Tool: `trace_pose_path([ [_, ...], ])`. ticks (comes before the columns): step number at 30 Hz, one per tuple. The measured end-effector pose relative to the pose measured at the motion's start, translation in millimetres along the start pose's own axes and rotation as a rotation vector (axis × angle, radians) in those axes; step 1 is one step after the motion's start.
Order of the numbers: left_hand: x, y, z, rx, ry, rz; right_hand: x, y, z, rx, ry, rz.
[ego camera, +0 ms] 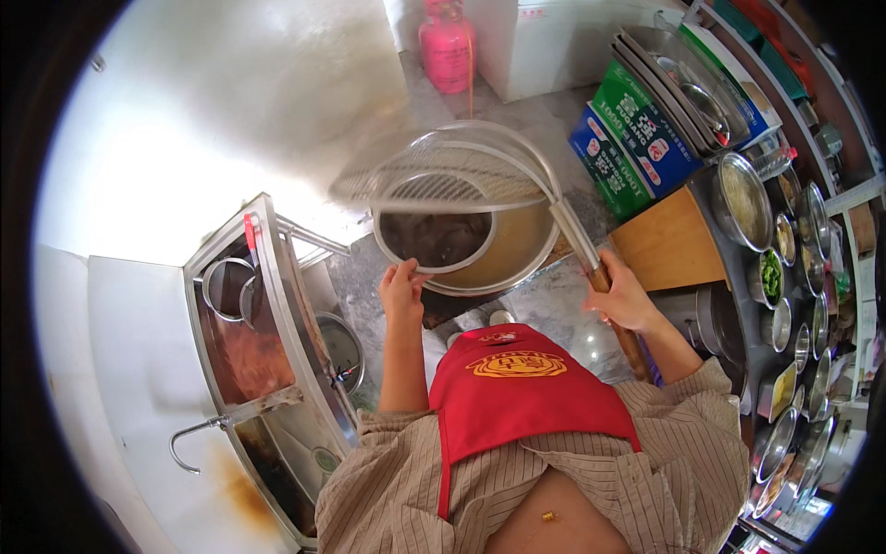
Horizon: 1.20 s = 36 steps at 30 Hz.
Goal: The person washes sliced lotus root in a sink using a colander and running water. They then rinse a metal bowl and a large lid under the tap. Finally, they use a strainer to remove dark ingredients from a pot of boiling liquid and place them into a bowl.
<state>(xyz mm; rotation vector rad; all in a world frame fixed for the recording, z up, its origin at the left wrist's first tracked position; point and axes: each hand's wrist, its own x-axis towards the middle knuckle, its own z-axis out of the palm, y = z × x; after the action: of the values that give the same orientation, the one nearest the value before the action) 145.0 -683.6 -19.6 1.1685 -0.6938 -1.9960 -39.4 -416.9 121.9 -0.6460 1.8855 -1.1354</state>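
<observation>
My right hand [621, 294] grips the wooden handle of a large wire-mesh strainer [477, 173]. Its blurred mesh bowl tilts over a wide metal pot [509, 285] on the floor before me. Cloudy brownish liquid [522, 242] shows in the pot. Set within the pot's mouth is a smaller round vessel [474, 260] with a pale rim and dark contents [432, 239], too unclear to identify. The fingers of my left hand [403, 287] pinch this rim at its near side. The strainer hides the far part of both vessels.
To the left stands a steel cooking station with a reddish well [252, 360], a red-handled ladle [250, 232] and a curved faucet [181, 443]. Stacked cartons [633, 142] carry metal trays. A counter at right holds several food bowls [744, 201]. A pink gas cylinder [446, 52] stands at the back.
</observation>
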Motion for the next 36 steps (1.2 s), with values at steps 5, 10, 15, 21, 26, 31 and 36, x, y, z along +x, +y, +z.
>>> trace_pose_path([
  [5, -28, 8, -30, -0.054, 0.139, 0.003, 48, 10, -7, -0.03, 0.174, 0.047],
  [10, -61, 31, -80, -0.062, 0.14, 0.036, 128, 61, 6, -0.334, 0.347, 0.051],
  [15, -91, 55, -110, -0.106, 0.158, 0.137, 171, 92, 40, -0.246, 0.266, 0.174],
  [21, -109, 65, -119, -0.073, 0.22, 0.218, 173, 93, 57, 0.208, 0.026, 0.293],
  [26, -106, 62, -121, -0.08, 0.27, 0.176, 168, 89, 53, 0.319, -0.108, 0.372],
  [31, -94, 58, -115, -0.088, 0.231, 0.168, 172, 113, 60, 0.777, -0.378, 0.648],
  [36, -87, 65, -99, -0.054, 0.213, 0.13, 146, 149, 65, 1.439, -0.661, 0.889],
])
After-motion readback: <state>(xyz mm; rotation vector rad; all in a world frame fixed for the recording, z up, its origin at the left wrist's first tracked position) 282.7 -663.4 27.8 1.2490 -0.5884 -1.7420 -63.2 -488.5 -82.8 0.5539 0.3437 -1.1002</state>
